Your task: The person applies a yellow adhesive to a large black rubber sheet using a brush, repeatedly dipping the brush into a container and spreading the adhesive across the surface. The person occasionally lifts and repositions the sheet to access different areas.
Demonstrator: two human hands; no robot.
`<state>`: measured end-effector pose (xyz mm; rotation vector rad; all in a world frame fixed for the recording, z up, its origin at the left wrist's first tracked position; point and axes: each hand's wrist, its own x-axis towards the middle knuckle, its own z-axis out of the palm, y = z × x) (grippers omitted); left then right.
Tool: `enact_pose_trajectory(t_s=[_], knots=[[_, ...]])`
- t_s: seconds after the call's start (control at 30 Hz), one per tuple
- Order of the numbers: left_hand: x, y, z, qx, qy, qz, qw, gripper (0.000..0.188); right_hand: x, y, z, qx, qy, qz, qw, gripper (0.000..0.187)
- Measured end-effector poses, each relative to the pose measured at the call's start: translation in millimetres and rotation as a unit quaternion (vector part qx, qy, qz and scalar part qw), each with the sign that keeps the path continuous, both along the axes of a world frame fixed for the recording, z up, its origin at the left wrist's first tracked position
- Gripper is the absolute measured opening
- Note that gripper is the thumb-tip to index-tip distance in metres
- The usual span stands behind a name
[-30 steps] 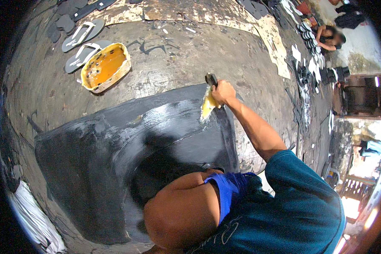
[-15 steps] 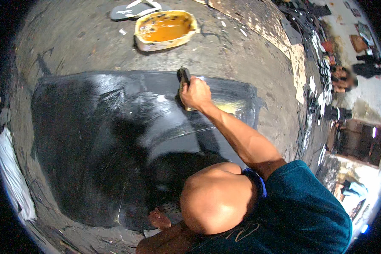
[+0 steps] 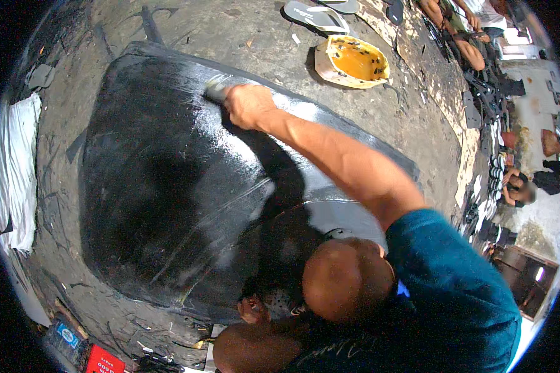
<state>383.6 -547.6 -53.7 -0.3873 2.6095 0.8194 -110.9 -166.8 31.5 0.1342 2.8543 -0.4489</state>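
A large black sheet (image 3: 149, 205) lies on the floor in front of me, with wet, shiny streaks along its far part. My right hand (image 3: 250, 107) is closed around a dark, flat brush-like tool (image 3: 215, 92), which rests near the sheet's far edge; motion blurs its shape. Beyond that edge, to the right, stands a pale yellow tub (image 3: 322, 63) holding amber liquid with dark specks. My bent knees (image 3: 342, 283) are at the near side. Skin shows in shadow by the sheet's near edge; I cannot tell whether it is my left hand or a foot.
Grey flip-flops (image 3: 317, 17) lie beyond the tub. A white cloth (image 3: 22, 174) is at the far left, a red box (image 3: 104, 360) at the lower left. Dark scraps line the right side. Another person's limbs (image 3: 470, 53) show at upper right; a further person (image 3: 518, 188) sits below.
My right hand has swept left along the sheet's far part with the brush-like tool. The view has turned, so the tub and flip-flops now appear further right.
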Motion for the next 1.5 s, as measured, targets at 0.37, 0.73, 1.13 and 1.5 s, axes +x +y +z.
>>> enact_pose_trajectory(t_s=[0.37,0.73,1.13,1.5], knots=[[15.5,-14.5,-8.8,-0.026,0.112,-0.056,0.992,0.016,187.5,207.3,19.8,0.102,-0.051,0.508,0.854,0.038],[-19.7,-26.5,-4.6,0.265,-0.083,0.32,0.906,0.014,448.0,382.4,29.3,0.078,-0.175,0.19,0.963,0.065],[-19.2,22.0,26.7,-0.087,-0.017,0.072,0.993,0.028,615.2,237.4,48.7,-0.051,-0.167,-0.167,0.97,0.056],[16.6,34.3,31.8,-0.138,0.078,0.001,0.987,0.049,400.9,204.3,-0.2,-0.004,0.043,-0.369,0.928,0.036]])
